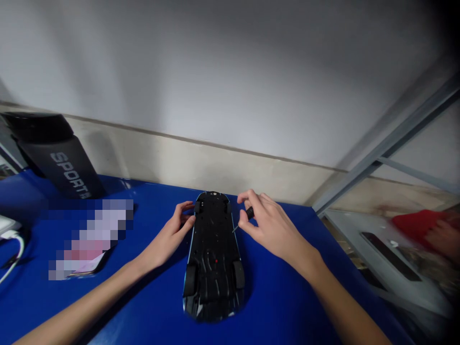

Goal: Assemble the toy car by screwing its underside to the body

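A toy car [212, 239] lies upside down on the blue table, its black underside and wheels facing up. My left hand [179, 224] holds the car's left edge, with fingers and thumb curled against it near the front. In my right hand [264, 215], a small screwdriver [250, 211] is pinched by its black handle. Its thin metal shaft slants down to the left, and the tip is close to the car's right edge. Whether the tip touches the car I cannot tell. A tiny red spot shows on the underside.
A dark sports bottle [66, 160] stands at the back left of the blue table [143, 306]. Nearer is a phone [93, 264], partly blurred out, beside a white cable [19, 249]. A metal frame [359, 165] rises at right, with another person's hand [443, 237] beyond.
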A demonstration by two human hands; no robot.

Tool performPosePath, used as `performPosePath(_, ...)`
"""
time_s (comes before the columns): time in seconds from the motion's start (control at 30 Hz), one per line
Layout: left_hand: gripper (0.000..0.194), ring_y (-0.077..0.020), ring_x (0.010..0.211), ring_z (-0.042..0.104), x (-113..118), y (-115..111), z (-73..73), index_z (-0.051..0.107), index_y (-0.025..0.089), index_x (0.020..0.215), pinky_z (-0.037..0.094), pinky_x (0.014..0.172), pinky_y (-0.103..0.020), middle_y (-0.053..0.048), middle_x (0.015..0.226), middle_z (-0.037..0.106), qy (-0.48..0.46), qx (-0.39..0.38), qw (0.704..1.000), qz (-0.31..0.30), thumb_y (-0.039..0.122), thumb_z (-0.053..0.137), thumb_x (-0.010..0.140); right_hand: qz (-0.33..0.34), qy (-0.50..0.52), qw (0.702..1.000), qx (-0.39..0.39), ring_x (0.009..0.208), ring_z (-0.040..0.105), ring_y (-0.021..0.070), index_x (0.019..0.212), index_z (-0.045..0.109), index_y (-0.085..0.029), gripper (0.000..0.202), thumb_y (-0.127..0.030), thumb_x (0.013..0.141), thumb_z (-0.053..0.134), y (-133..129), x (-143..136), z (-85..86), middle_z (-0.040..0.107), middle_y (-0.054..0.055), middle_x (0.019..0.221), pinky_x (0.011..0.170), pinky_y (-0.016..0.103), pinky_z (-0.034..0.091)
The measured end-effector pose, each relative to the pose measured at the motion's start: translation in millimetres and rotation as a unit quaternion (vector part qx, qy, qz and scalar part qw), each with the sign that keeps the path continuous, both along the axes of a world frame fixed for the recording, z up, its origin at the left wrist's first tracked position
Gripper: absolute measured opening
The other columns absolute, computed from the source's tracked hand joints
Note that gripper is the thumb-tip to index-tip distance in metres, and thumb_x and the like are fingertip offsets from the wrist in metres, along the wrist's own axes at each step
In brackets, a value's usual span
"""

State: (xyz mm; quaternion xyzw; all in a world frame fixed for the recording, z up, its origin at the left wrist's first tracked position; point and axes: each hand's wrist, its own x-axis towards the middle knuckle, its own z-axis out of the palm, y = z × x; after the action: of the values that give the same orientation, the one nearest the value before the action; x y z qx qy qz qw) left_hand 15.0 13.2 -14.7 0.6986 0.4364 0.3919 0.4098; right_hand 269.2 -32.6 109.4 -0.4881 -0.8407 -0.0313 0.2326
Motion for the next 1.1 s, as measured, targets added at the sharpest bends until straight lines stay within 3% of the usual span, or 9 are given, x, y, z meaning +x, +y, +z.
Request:
performPosePath(0.27, 0.047, -0.0297, 0.133, 0.049, 0.6, -0.7, 3.9, 0.034, 0.027, 0.14, 0.039, 0.112, -0.054, -0.012, 0.152, 0.043, -0.004, -0.012, 1.0, -0.007, 0.05, 0.041, 0.1, 0.025, -0.002, 1.0, 0.002, 0.088, 0.055, 0.0189, 0.106, 0.047, -0.023, 0.029, -0.012, 0.079, 0.045, -6.3, -5.4, 6.6, 0.06, 0.004, 0.095, 0.085, 0.035, 0.043)
performPosePath(0.5, 0.047, -0.0274, 0.129, 0.052, -1.4, 7.0, 8.7, 0.033, 0.024, 0.138, 0.042, 0.109, -0.052, -0.014, 0.147, 0.045, 0.005, -0.007, 1.0, -0.003, 0.047, 0.043, 0.099, 0.034, 0.016, 0.999, -0.016, 0.078, 0.052, 0.0156, 0.095, 0.045, -0.024, 0.019, -0.013, 0.08, 0.043, -11.2, -13.4, 13.5, 0.06, 0.0, 0.088, 0.073, 0.03, 0.041)
performPosePath(0.6, 0.046, -0.0287, 0.132, 0.045, -3.0, 0.2, 21.8, 0.037, 0.024, 0.137, 0.04, 0.11, -0.052, -0.013, 0.144, 0.044, 0.076, 0.091, 0.992, 0.039, 0.045, 0.046, 0.098, 0.019, 0.019, 1.0, -0.008, 0.074, 0.053, 0.0146, 0.092, 0.046, -0.024, 0.013, -0.016, 0.082, 0.044, -14.0, -15.3, 12.5, 0.062, 0.0, 0.087, 0.068, 0.029, 0.039)
performPosePath(0.7, 0.037, -0.0295, 0.133, 0.038, 1.3, -15.8, 42.8, 0.046, 0.027, 0.134, 0.034, 0.112, -0.053, -0.009, 0.144, 0.043, 0.159, 0.201, 0.965, 0.055, 0.039, 0.046, 0.099, -0.03, -0.003, 0.999, 0.019, 0.068, 0.055, 0.0156, 0.094, 0.051, -0.024, 0.008, -0.026, 0.091, 0.044, -14.7, -15.1, 9.3, 0.063, 0.0, 0.078, 0.065, 0.031, 0.038)
performPosePath(0.8, 0.029, -0.0281, 0.123, 0.042, 12.8, -32.4, 62.0, 0.057, 0.028, 0.126, 0.038, 0.108, -0.049, -0.006, 0.133, 0.051, 0.207, 0.251, 0.946, 0.017, 0.032, 0.044, 0.1, -0.057, 0.004, 0.998, 0.005, 0.056, 0.053, 0.0145, 0.099, 0.054, -0.024, 0.018, -0.033, 0.098, 0.039, -14.1, -10.7, 5.5, 0.058, -0.002, 0.066, 0.06, 0.03, 0.037)
performPosePath(0.87, 0.029, -0.0273, 0.114, 0.045, 22.1, -39.4, 69.9, 0.061, 0.028, 0.123, 0.042, 0.101, -0.047, -0.006, 0.125, 0.055, 0.237, 0.269, 0.933, -0.014, 0.029, 0.044, 0.1, -0.04, 0.056, 0.997, -0.019, 0.058, 0.054, 0.0141, 0.104, 0.052, -0.024, 0.015, -0.033, 0.097, 0.042, -14.5, -5.9, 2.4, 0.06, -0.002, 0.071, 0.06, 0.029, 0.041)
performPosePath(1.0, 0.03, -0.0266, 0.102, 0.049, 37.9, -44.3, 76.5, 0.065, 0.027, 0.122, 0.045, 0.09, -0.045, -0.008, 0.113, 0.059, 0.287, 0.29, 0.911, -0.066, 0.028, 0.044, 0.1, -0.032, 0.143, 0.989, -0.012, 0.078, 0.061, 0.0161, 0.107, 0.051, -0.023, 0.017, -0.029, 0.091, 0.048, -17.5, 1.9, -7.1, 0.063, 0.001, 0.088, 0.073, 0.03, 0.047)
performPosePath(1.1, 0.031, -0.0267, 0.1, 0.051, 45.9, -45.1, 80.0, 0.065, 0.026, 0.122, 0.045, 0.086, -0.044, -0.008, 0.109, 0.061, 0.314, 0.298, 0.897, -0.091, 0.028, 0.044, 0.1, -0.065, 0.154, 0.986, -0.018, 0.063, 0.056, 0.0148, 0.105, 0.053, -0.024, 0.016, -0.032, 0.093, 0.046, -19.1, 5.3, -15.0, 0.058, -0.003, 0.071, 0.064, 0.028, 0.044)
